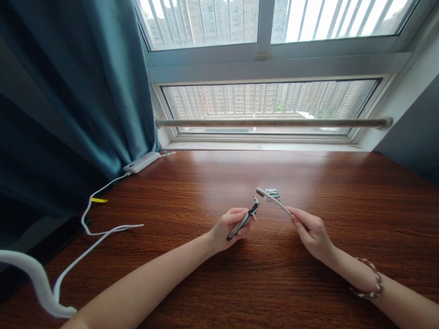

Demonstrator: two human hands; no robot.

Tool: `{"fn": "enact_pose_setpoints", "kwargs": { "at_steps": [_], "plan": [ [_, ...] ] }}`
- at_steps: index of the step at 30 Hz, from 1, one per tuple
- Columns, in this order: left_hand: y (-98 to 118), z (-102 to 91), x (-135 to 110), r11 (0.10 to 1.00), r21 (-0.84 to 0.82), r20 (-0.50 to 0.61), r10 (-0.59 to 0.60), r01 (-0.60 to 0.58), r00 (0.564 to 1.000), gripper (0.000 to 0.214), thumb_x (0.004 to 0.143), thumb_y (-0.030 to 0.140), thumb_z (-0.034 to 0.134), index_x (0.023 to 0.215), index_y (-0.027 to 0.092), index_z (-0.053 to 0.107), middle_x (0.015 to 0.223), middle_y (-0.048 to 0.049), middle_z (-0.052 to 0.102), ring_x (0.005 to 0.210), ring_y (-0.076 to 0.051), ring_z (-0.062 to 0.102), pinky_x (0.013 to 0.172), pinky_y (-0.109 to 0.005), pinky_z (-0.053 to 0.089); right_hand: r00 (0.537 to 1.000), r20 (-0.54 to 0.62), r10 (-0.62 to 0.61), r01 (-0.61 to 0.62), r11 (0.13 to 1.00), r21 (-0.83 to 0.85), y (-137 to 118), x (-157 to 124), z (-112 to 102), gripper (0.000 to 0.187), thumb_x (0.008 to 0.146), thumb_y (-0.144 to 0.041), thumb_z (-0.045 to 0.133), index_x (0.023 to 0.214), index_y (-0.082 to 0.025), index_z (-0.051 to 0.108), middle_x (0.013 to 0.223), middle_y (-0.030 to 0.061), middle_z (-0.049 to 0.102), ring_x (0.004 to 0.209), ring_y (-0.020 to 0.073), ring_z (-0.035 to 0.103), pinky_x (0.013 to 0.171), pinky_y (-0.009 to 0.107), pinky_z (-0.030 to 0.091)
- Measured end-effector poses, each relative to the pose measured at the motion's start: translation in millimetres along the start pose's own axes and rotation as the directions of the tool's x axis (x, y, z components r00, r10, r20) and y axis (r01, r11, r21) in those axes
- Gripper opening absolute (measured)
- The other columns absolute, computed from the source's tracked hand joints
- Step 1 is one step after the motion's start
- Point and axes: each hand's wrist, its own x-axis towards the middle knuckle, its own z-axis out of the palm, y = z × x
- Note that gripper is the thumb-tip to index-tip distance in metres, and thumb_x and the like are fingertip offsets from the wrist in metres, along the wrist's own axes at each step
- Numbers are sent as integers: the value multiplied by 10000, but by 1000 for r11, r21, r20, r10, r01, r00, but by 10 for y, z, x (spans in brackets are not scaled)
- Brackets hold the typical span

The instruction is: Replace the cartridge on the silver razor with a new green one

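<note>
My left hand [233,227] is closed around a slim black-and-silver razor [244,223], its small head tilted up and away from me. In my right hand [313,233], thumb and fingers pinch the handle end of a white toothbrush [279,203]. The toothbrush's dark bristles face down and left, close to the razor's head; a small gap seems to lie between them. Just behind the brush, partly covered by it, a few small silver-and-green pieces [273,193] lie on the brown wooden table [192,192]; their kind is too small to make out.
A white power strip or adapter [142,162] rests at the table's back left, with a white cable [85,217] running forward from it. A yellow tag [99,200] lies by the cable. A thick white curved tube [34,278] stands front left. Blue curtain [113,82] hangs left.
</note>
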Motion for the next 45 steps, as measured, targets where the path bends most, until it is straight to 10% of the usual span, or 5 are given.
{"fn": "enact_pose_setpoints", "kwargs": {
  "at_steps": [26,37,45],
  "plan": [
    [27,1,31,997,-53,-25,45,-47,999,253,817,297,370,785,108,535,471,26,333,363,-54,265,420,-231,148,994,58,-97,92,992,86,3,-19,-19,306,835,-124,405,1113,-178,521,968,65,613,893,144,585,749,215,451],
    [32,24,29,998,-41,-38,55,-57,998,188,827,299,408,792,134,491,544,9,399,411,-71,375,417,-212,214,1000,23,3,-3,1000,-16,2,-20,32,324,832,-162,441,1149,-190,506,699,14,501,525,93,431,498,218,363],
    [-5,63,39,988,-102,-91,108,-118,990,108,794,256,510,838,158,505,683,-16,485,525,-89,443,452,-201,314,999,5,-35,36,999,-11,13,-13,54,327,836,-133,427,1151,-194,487,866,52,575,769,132,557,676,225,435]
  ]
}}
